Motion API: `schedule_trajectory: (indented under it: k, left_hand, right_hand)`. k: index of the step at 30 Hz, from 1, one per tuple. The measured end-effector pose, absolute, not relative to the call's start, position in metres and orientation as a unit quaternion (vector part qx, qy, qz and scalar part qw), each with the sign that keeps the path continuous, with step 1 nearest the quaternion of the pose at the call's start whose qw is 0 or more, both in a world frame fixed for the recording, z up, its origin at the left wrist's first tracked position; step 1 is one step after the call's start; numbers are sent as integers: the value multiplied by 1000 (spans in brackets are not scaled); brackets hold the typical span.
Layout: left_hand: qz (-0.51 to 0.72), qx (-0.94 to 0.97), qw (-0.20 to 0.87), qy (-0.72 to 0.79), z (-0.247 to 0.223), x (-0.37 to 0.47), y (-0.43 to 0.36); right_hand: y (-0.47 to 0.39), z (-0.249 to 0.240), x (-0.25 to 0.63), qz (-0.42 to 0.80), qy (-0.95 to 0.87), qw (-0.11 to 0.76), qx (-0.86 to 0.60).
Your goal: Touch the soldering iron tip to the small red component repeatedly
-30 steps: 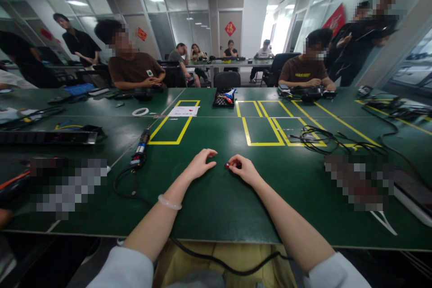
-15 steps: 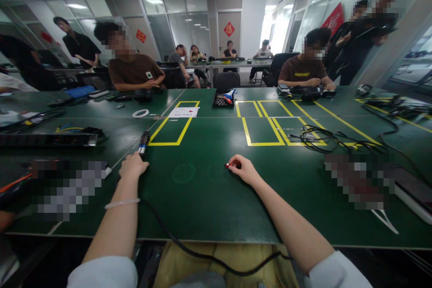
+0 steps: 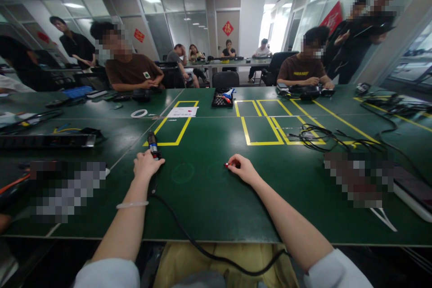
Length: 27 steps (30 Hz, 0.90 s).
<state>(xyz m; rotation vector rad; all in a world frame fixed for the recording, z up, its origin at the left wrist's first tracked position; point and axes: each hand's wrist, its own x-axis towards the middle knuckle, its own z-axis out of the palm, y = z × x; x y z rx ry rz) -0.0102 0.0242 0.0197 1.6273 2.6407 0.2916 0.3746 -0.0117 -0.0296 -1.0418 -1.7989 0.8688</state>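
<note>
My left hand (image 3: 146, 165) is closed around a dark cylindrical corded tool (image 3: 153, 145) with a blue band; its front end points away from me, and the grip is mostly hidden by my fingers. From behind that hand a black cord (image 3: 182, 236) runs over the table edge toward my lap. My right hand (image 3: 243, 169) rests low over the green tabletop (image 3: 209, 207), thumb and fingers pinched on a small red piece (image 3: 226, 165) with a pale spot. The piece is too small to identify. A wide gap of tabletop separates the two hands.
Yellow tape rectangles (image 3: 265, 144) mark the table, with a paper sheet (image 3: 182, 112) in one. A black tray of tools (image 3: 222, 98) stands farther back. Tangled black cables (image 3: 310, 135) lie right, a power strip (image 3: 47, 141) left. Two people sit across the table.
My left hand has moved to the right across the table, carrying the tool and pulling its cord along. My right hand stays in nearly the same place with the red piece.
</note>
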Motion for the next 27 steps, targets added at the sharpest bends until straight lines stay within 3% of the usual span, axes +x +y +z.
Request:
schedule_trajectory:
  k: [16, 27]
  left_hand:
    - [91, 676, 23, 731, 19, 115, -1]
    - [127, 763, 17, 634, 15, 201, -17]
  right_hand:
    - [-11, -31, 378, 346, -722, 434, -413]
    - [-10, -29, 371, 264, -724, 463, -438]
